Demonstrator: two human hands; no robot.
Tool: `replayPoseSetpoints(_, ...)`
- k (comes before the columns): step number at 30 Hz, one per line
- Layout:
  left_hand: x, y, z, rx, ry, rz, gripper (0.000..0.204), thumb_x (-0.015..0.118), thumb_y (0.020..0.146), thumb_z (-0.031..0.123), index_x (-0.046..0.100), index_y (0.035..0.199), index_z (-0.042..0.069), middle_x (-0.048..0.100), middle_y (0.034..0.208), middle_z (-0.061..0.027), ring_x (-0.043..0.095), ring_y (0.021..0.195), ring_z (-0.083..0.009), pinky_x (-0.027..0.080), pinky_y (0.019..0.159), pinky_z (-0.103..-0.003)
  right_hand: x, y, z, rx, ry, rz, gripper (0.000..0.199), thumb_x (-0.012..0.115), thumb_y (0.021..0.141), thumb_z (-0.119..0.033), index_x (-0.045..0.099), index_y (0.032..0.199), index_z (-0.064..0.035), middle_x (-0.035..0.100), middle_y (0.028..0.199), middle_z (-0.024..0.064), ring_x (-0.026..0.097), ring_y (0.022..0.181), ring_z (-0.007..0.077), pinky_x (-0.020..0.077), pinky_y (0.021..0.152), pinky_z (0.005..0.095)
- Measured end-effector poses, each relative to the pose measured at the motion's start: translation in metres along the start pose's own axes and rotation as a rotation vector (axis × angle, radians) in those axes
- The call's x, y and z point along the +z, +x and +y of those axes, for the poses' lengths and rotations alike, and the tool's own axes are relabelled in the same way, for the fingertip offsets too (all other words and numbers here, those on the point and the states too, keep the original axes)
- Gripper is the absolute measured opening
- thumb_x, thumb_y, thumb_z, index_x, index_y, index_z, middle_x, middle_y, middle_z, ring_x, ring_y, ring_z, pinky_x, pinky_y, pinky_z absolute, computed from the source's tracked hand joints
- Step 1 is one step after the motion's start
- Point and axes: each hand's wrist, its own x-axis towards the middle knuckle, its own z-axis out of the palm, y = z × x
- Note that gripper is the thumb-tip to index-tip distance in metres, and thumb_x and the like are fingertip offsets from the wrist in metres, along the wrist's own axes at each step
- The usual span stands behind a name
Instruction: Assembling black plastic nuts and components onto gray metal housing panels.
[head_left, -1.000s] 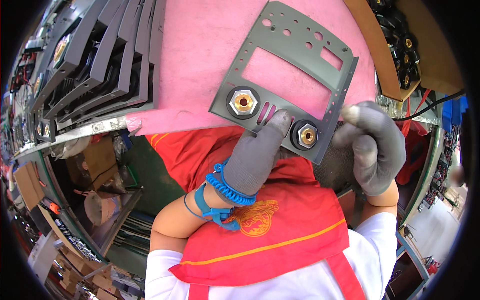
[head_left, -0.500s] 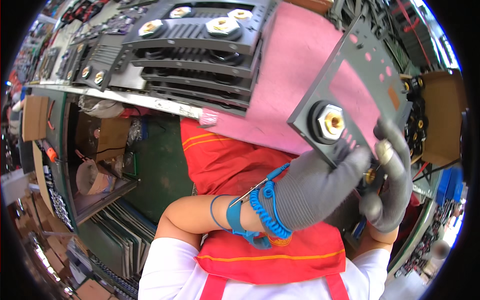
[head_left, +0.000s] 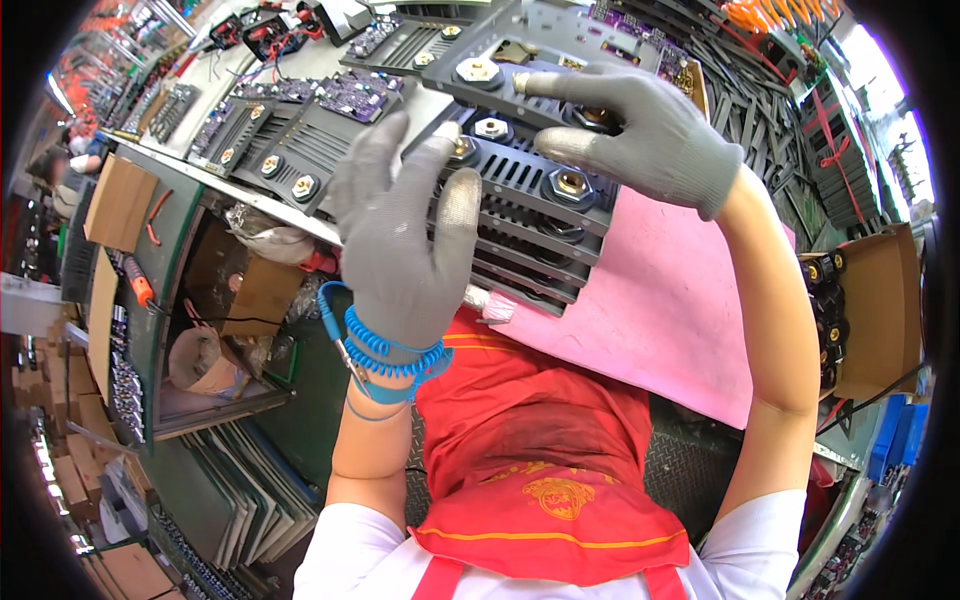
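Hands (head_left: pixel 400 230) (head_left: pixel 650 135) have moved to the panel stack (head_left: pixel 525 170), right pinching a panel (head_left: pixel 508 98), left spread.

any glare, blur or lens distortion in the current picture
Head view: fisheye curving, with black corners; head view: glare washes out the bright background at upper right; head view: the metal nuts glint, reasonably sharp.

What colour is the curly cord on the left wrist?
The cord is bright blue. It shows best in the head view.
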Motion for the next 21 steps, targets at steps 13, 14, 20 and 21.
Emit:
replayPoseSetpoints(13,0.024,-0.007,-0.016,-0.076,-0.204,-0.019,0.029,0.060,0.090,0.016,0.062,0.113,-0.002,0.059,0.118,-0.0277,0.059,0.107,-0.0436,0.048,0.091,-0.045,0.003,-0.016,0.026,-0.037,0.063,-0.065,0.033,0.055,0.093,-0.028,0.066,0.113,-0.0037,0.065,0.111,0.0149,0.063,0.103,0.0280,0.0469,0.092,0.0345)
replayPoseSetpoints(14,0.025,-0.007,-0.016,-0.067,-0.194,-0.016,0.028,0.060,0.090,0.016,0.063,0.112,-0.003,0.060,0.117,-0.0273,0.060,0.106,-0.0432,0.049,0.090,-0.045,0.003,-0.017,0.025,-0.041,0.084,-0.089,0.033,0.056,0.092,-0.028,0.066,0.113,-0.0039,0.065,0.110,0.0151,0.063,0.103,0.0281,0.0472,0.092,0.0349)
replayPoseSetpoints(20,0.025,-0.004,-0.012,-0.073,-0.197,0.000,0.024,0.060,0.090,0.015,0.066,0.107,-0.002,0.063,0.112,-0.0241,0.062,0.102,-0.0395,0.050,0.089,-0.043,0.008,-0.023,0.026,-0.094,0.213,-0.064,0.033,0.057,0.091,-0.026,0.065,0.112,-0.0019,0.066,0.108,0.0148,0.064,0.101,0.0255,0.0477,0.091,0.0345)
replayPoseSetpoints(21,0.024,-0.003,-0.010,-0.080,-0.173,-0.015,0.023,0.060,0.091,0.014,0.067,0.106,-0.001,0.063,0.110,-0.0230,0.062,0.101,-0.0383,0.050,0.087,-0.042,0.009,-0.023,0.027,-0.090,0.227,-0.069,0.033,0.057,0.091,-0.026,0.065,0.112,-0.0019,0.066,0.108,0.0148,0.064,0.101,0.0255,0.0477,0.091,0.0345)
